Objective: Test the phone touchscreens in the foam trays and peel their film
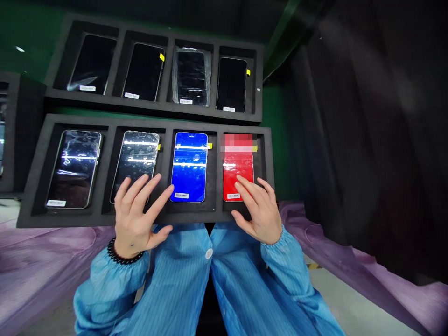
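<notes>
A black foam tray (38,186) in front of me holds several phones in separate slots. My left hand (136,212) lies open with fingers spread over the lower part of the second phone (138,154), whose screen is dark. My right hand (257,207) is open too, its fingertips touching the lower part of the red-lit phone (238,170) in the rightmost slot. Between them sits a phone with a blue screen (189,165). The leftmost phone (74,168) is dark. A black bead bracelet (121,255) circles my left wrist.
A second foam tray (154,108) with several dark phones stands behind and above the first. Another tray edge (10,135) shows at the far left. Purple cloth (42,261) covers the surface below. A dark curtain (367,140) hangs on the right.
</notes>
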Demonstrator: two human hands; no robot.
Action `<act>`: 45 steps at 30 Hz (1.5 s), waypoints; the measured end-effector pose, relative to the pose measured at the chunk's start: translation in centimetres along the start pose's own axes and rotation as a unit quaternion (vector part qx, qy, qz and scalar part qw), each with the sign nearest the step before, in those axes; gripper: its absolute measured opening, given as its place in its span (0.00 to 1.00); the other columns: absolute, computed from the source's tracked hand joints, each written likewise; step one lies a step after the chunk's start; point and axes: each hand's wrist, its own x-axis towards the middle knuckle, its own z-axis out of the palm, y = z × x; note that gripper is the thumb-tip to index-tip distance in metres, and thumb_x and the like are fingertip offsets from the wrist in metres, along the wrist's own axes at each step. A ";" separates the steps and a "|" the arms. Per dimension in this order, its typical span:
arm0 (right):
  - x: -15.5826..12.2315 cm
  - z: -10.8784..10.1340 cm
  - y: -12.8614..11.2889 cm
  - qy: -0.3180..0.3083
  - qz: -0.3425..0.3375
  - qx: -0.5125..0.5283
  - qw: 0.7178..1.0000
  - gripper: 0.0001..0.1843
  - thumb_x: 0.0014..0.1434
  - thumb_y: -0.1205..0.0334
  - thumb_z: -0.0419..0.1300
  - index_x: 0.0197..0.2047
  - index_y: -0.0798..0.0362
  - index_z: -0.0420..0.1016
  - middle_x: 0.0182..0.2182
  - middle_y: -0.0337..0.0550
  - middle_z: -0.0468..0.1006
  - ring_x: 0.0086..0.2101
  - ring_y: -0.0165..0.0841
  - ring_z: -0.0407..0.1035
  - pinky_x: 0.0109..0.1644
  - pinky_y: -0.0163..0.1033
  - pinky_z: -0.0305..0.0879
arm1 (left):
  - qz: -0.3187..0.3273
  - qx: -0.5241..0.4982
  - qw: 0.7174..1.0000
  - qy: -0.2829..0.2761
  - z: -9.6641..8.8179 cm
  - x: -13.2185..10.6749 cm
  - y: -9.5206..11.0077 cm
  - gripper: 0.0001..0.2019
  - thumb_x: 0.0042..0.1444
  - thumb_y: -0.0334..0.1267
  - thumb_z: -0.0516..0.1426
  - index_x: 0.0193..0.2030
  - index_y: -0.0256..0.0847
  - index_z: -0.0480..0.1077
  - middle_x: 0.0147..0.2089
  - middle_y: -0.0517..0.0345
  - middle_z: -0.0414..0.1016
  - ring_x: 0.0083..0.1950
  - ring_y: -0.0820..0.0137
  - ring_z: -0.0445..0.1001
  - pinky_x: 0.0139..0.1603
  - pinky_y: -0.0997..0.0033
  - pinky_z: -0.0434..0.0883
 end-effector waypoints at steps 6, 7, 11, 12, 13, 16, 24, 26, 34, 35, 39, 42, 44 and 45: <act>0.0 -0.1 0.0 -0.005 -0.007 -0.009 1.000 0.17 0.68 0.60 0.56 0.57 0.53 0.76 0.59 0.54 0.78 0.52 0.40 0.75 0.65 0.55 0.63 | 0.009 0.005 1.000 -0.002 -0.1 0.1 0.0 0.32 0.70 0.54 0.43 0.77 0.46 0.51 0.80 0.58 0.45 0.77 0.50 0.53 0.77 0.40 0.53; 0.0 -0.1 0.0 0.000 -0.004 -0.005 1.000 0.21 0.68 0.60 0.56 0.62 0.53 0.72 0.59 0.54 0.78 0.53 0.40 0.74 0.66 0.55 0.63 | 0.009 0.005 1.000 -0.001 -0.1 0.1 0.0 0.32 0.70 0.54 0.43 0.77 0.46 0.52 0.80 0.58 0.45 0.77 0.50 0.53 0.77 0.40 0.53; -0.2 0.0 0.0 0.002 0.003 0.004 1.000 0.26 0.68 0.58 0.55 0.67 0.53 0.67 0.61 0.53 0.76 0.54 0.41 0.74 0.66 0.55 0.63 | 0.001 -0.002 1.000 0.011 0.1 -0.1 -0.2 0.32 0.69 0.56 0.43 0.76 0.49 0.53 0.78 0.56 0.50 0.75 0.49 0.56 0.76 0.38 0.55; -0.2 0.0 0.0 -0.004 0.002 0.001 1.000 0.23 0.67 0.59 0.56 0.63 0.52 0.71 0.61 0.52 0.76 0.54 0.41 0.74 0.66 0.55 0.63 | 0.001 -0.003 1.000 0.015 0.2 -0.1 -0.2 0.33 0.68 0.57 0.43 0.76 0.49 0.54 0.78 0.55 0.51 0.76 0.49 0.56 0.76 0.39 0.54; -0.2 0.0 0.0 -0.009 -0.001 -0.002 1.000 0.19 0.67 0.60 0.56 0.59 0.52 0.75 0.61 0.52 0.77 0.53 0.41 0.74 0.66 0.55 0.63 | 0.004 -0.004 1.000 0.020 0.3 -0.1 -0.2 0.33 0.68 0.57 0.43 0.76 0.49 0.54 0.78 0.55 0.52 0.76 0.50 0.55 0.76 0.40 0.54; -0.1 0.0 0.0 -0.013 -0.006 -0.005 1.000 0.17 0.67 0.61 0.57 0.56 0.52 0.78 0.60 0.53 0.77 0.53 0.41 0.74 0.66 0.55 0.62 | 0.011 -0.005 1.000 0.025 0.4 -0.1 -0.2 0.33 0.68 0.58 0.43 0.76 0.47 0.55 0.78 0.54 0.50 0.77 0.51 0.53 0.77 0.42 0.52; -0.1 0.1 0.0 0.000 0.006 0.003 1.000 0.26 0.68 0.58 0.55 0.67 0.54 0.68 0.60 0.53 0.77 0.53 0.42 0.73 0.66 0.55 0.63 | 0.005 -0.003 1.000 0.018 0.2 -0.2 -0.1 0.32 0.68 0.55 0.45 0.76 0.48 0.54 0.78 0.55 0.51 0.76 0.50 0.55 0.76 0.41 0.53; -0.1 0.0 0.0 -0.015 0.000 -0.009 1.000 0.19 0.67 0.60 0.56 0.58 0.51 0.77 0.60 0.51 0.77 0.52 0.41 0.74 0.65 0.55 0.63 | 0.006 -0.004 1.000 0.014 0.3 -0.2 -0.1 0.32 0.68 0.54 0.45 0.76 0.48 0.54 0.78 0.55 0.49 0.77 0.51 0.53 0.77 0.42 0.52; -0.2 0.1 0.0 0.023 0.006 0.014 1.000 0.34 0.66 0.60 0.57 0.73 0.56 0.58 0.59 0.53 0.78 0.52 0.42 0.74 0.65 0.55 0.64 | 0.000 -0.005 1.000 0.010 0.2 0.0 -0.2 0.32 0.67 0.57 0.44 0.76 0.52 0.54 0.78 0.59 0.50 0.77 0.52 0.53 0.77 0.44 0.52; -0.2 0.1 0.0 0.022 0.005 0.015 1.000 0.34 0.66 0.60 0.57 0.73 0.56 0.58 0.59 0.54 0.78 0.52 0.42 0.74 0.65 0.55 0.64 | 0.001 -0.005 1.000 0.010 0.2 0.0 -0.2 0.32 0.67 0.57 0.44 0.76 0.52 0.54 0.78 0.59 0.49 0.77 0.52 0.53 0.77 0.44 0.51; -0.2 0.0 0.0 -0.008 0.008 0.003 1.000 0.23 0.66 0.62 0.57 0.63 0.50 0.74 0.60 0.51 0.77 0.52 0.42 0.73 0.65 0.56 0.64 | 0.006 -0.005 1.000 0.012 0.2 -0.1 -0.2 0.32 0.67 0.57 0.44 0.75 0.49 0.56 0.79 0.56 0.49 0.76 0.48 0.54 0.77 0.42 0.51; -0.2 0.0 0.0 -0.015 0.010 0.001 1.000 0.21 0.66 0.62 0.58 0.61 0.48 0.76 0.60 0.49 0.78 0.52 0.42 0.73 0.65 0.56 0.64 | -0.004 -0.001 1.000 -0.005 0.0 -0.2 -0.1 0.32 0.68 0.56 0.43 0.76 0.51 0.54 0.79 0.60 0.47 0.76 0.47 0.55 0.77 0.40 0.52; -0.1 0.0 0.0 0.002 0.013 0.005 1.000 0.25 0.66 0.62 0.57 0.66 0.51 0.71 0.59 0.51 0.78 0.52 0.41 0.73 0.65 0.55 0.64 | -0.009 0.000 1.000 -0.006 -0.1 -0.2 -0.1 0.32 0.68 0.57 0.43 0.76 0.53 0.54 0.79 0.62 0.46 0.76 0.48 0.55 0.77 0.41 0.52; -0.1 0.0 0.0 0.012 0.014 0.008 1.000 0.27 0.66 0.61 0.57 0.68 0.53 0.68 0.59 0.52 0.78 0.52 0.41 0.74 0.65 0.54 0.64 | -0.011 -0.001 1.000 -0.006 -0.1 -0.2 -0.1 0.32 0.68 0.57 0.43 0.76 0.54 0.54 0.79 0.63 0.46 0.76 0.49 0.54 0.77 0.41 0.52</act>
